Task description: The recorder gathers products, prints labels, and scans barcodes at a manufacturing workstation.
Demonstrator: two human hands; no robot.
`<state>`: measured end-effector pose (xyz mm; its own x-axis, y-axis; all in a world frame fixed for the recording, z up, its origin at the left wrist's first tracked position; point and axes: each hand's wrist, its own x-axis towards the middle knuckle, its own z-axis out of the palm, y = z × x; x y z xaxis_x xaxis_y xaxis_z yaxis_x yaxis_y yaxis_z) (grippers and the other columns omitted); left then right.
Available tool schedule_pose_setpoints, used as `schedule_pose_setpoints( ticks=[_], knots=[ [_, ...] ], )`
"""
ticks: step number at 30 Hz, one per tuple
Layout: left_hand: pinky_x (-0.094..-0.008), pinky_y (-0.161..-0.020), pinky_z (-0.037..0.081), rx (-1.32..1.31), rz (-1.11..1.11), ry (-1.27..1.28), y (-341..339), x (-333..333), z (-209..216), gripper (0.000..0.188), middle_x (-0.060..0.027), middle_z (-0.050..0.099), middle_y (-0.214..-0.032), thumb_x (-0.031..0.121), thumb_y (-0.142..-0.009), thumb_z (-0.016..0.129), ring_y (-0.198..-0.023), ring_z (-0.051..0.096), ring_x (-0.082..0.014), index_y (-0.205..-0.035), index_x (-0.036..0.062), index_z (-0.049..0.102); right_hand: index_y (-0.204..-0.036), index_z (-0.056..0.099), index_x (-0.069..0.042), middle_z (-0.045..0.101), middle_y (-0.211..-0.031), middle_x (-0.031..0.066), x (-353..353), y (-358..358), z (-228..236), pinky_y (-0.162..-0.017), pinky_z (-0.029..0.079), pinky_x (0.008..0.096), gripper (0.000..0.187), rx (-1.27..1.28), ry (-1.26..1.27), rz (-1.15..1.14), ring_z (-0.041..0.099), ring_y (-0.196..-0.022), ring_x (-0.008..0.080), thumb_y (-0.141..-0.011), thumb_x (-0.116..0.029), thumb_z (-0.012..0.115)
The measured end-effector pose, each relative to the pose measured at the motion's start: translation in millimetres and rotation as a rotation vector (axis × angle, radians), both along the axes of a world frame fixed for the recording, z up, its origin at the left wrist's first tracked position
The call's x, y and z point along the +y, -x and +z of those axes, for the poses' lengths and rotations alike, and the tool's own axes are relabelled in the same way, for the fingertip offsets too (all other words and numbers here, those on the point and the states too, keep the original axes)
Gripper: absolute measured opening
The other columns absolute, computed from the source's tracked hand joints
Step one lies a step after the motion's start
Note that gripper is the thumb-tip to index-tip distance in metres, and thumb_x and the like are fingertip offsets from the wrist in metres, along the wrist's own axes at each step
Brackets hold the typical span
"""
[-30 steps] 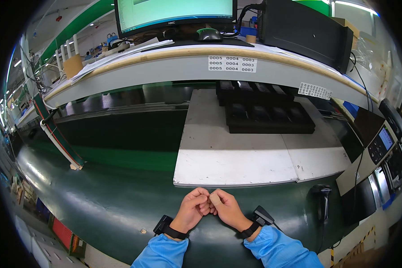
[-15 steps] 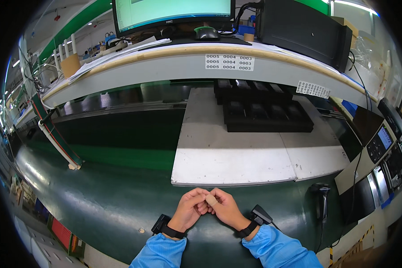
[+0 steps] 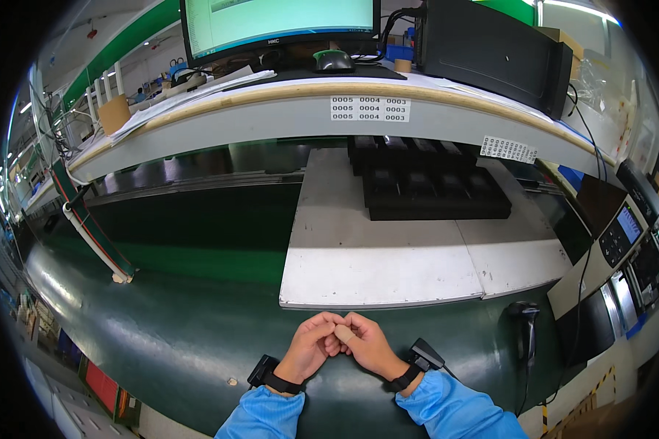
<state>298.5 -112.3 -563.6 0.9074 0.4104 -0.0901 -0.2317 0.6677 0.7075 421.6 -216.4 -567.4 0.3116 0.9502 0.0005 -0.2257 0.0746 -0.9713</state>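
Note:
My left hand [image 3: 310,350] and my right hand [image 3: 367,344] meet at the fingertips above the green work surface [image 3: 183,329], just in front of a white board [image 3: 381,274]. Both have curled fingers, pressed against each other, and no object shows in them. A beige covering [image 3: 346,334] wraps the tip of my right thumb. Each wrist carries a black strap with a small black device, the left one [image 3: 263,371] and the right one [image 3: 426,354]. Blue sleeves cover my forearms. On the far part of the board sit black compartmented trays [image 3: 436,194].
A handheld scanner [image 3: 524,329] lies to the right, near a label printer [image 3: 615,256] with a small screen. Over the board runs a shelf [image 3: 271,110] bearing a monitor [image 3: 278,25], a mouse [image 3: 334,61] and a black computer case [image 3: 490,44]. A green post [image 3: 88,219] stands left.
The view has shifted slightly, so the shelf and trays sit a little lower in the picture. My hands stay together, with the right thumb moved slightly.

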Motion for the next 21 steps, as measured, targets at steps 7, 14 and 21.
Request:
schedule_pose_setpoints(
  ticks=[7,14,21],
  knots=[
    [-0.023,-0.059,0.041,0.052,-0.044,-0.12,1.6,-2.8,2.0,0.013,-0.0035,0.063,-0.086,0.015,-0.095,0.062,-0.062,0.046,-0.0066,-0.102,0.0048,0.064,-0.089,0.052,-0.005,0.066,-0.082,0.0059,2.2,-3.5,-14.5,-0.064,0.051,0.0231,0.017,-0.033,-0.086,0.024,0.065,-0.073,0.0104,-0.101,-0.016,0.057],
    [-0.023,-0.058,0.039,0.084,-0.035,-0.126,1.3,-1.5,2.0,0.004,-0.0034,0.062,-0.084,0.01,-0.093,0.061,-0.062,0.045,-0.0065,-0.093,0.006,0.06,-0.085,0.05,-0.005,0.064,-0.081,0.0042,5.3,-5.2,-27.0,-0.067,0.053,0.0238,0.017,-0.172,-0.074,0.002,0.063,-0.075,0.0091,-0.097,-0.01,0.061],
    [-0.0219,-0.057,0.038,0.091,-0.045,-0.131,0.7,-3.1,4.1,0.004,0.0008,0.056,-0.077,0.009,-0.093,0.059,-0.062,0.045,-0.006,-0.09,0.0076,0.058,-0.076,0.052,-0.004,0.051,-0.067,-0.0018,6.9,-1.6,-29.0,-0.057,0.04,0.0237,0.026,-0.137,-0.022,-0.07,0.043,-0.064,0.004,-0.092,-0.016,0.069]
  ],
)
